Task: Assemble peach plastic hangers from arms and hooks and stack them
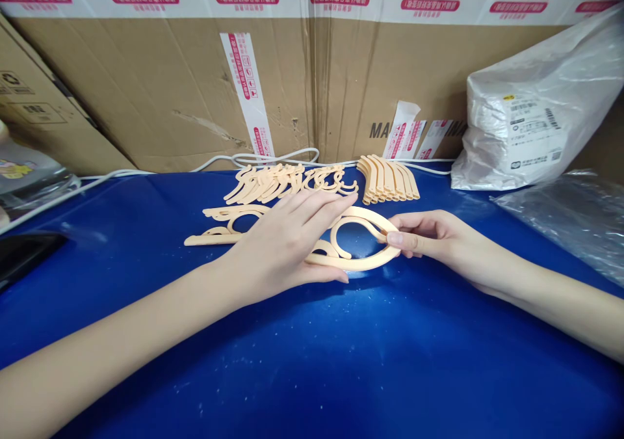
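A peach plastic curved piece [363, 257], shaped like a loop with a hook inside, lies on the blue table cover [312, 361]. My left hand [283, 244] rests flat over its left part, fingers stretched and thumb under its lower edge. My right hand [424, 234] pinches the loop's right end between thumb and fingers. To the left of my left hand lies another peach piece [219, 227] of the same kind.
Behind the hands lie a spread of small peach hooks [277, 182] and a stack of curved peach strips [387, 179]. White cables [273, 159] run along cardboard boxes [170, 88]. Plastic bags [531, 114] sit at the right, a dark object [24, 253] at the left.
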`<state>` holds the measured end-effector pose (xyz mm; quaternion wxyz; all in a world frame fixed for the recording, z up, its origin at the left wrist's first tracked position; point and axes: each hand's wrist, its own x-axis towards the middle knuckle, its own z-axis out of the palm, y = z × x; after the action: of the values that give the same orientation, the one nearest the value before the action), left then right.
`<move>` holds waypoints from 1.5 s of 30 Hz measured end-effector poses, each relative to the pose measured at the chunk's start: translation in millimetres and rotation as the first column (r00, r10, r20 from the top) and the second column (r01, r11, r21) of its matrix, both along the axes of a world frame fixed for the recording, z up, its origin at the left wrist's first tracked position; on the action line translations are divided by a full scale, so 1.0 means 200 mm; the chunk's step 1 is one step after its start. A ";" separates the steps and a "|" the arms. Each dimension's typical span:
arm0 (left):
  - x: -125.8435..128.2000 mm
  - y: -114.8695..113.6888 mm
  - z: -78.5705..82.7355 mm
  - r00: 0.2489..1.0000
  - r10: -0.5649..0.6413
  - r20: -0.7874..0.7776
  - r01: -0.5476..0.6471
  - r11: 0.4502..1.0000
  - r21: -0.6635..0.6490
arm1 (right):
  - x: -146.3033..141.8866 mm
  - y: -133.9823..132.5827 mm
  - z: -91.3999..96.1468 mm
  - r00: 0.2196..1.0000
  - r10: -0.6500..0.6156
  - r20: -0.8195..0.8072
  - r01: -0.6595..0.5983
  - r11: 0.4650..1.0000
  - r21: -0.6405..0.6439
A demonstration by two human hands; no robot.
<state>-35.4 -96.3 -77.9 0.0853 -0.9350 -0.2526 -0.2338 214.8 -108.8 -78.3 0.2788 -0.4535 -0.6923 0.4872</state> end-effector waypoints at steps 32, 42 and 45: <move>-0.64 0.15 0.12 0.876 0.459 -0.151 -0.476 0.767 -0.431 | 0.05 0.05 -0.05 0.880 0.052 0.472 -0.326 0.788 0.522; -0.65 0.14 0.07 0.869 0.460 -0.181 -0.486 0.723 -0.491 | 0.05 0.06 -0.07 0.869 0.029 0.495 -0.336 0.768 0.545; -0.65 0.15 0.07 0.861 0.467 -0.201 -0.500 0.707 -0.501 | 0.05 0.06 -0.08 0.866 0.031 0.499 -0.341 0.765 0.546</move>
<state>-165.2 -66.9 -63.2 -0.1139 -0.8279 -0.5409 -0.0953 224.1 -96.1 -93.9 0.1873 -0.3660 -0.9012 0.1373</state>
